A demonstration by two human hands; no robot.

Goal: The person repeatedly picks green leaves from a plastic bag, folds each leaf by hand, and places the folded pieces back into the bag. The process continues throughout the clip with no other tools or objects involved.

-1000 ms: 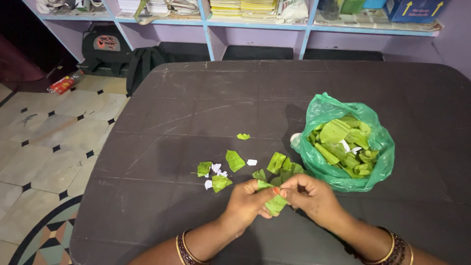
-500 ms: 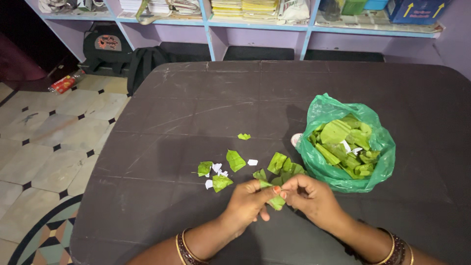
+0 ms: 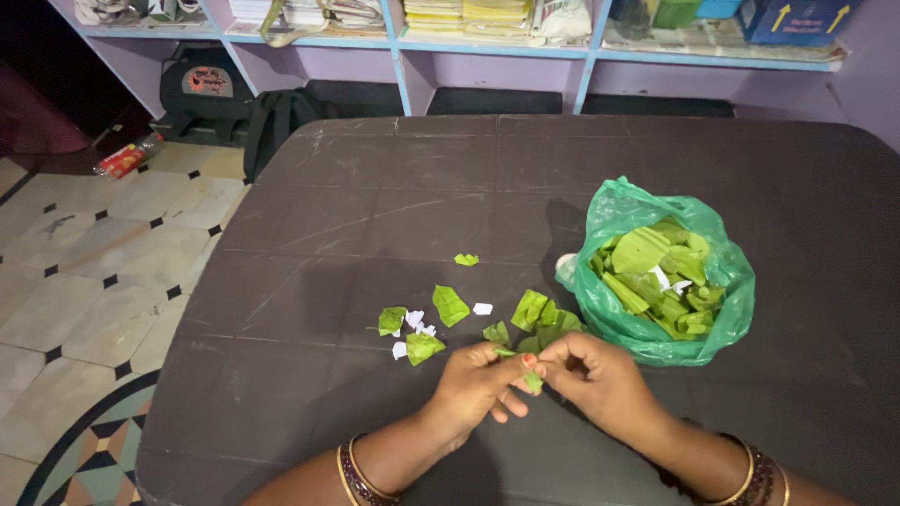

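Head view: near the table's (image 3: 375, 187) front edge, the left hand (image 3: 478, 386) and right hand (image 3: 595, 375) meet fingertip to fingertip, both pinched narrow on one small green leaf piece (image 3: 531, 379) held just above the dark top. Just beyond them lie scattered leaf bits (image 3: 448, 305) and white paper scraps (image 3: 481, 309) (some touching, some apart). Toward the right edge sits an open green plastic bag (image 3: 722, 309) full of leaf pieces.

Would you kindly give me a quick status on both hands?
Left hand and right hand pinch one small green leaf piece. Green plastic bag of leaves beside. Nothing obstructing.
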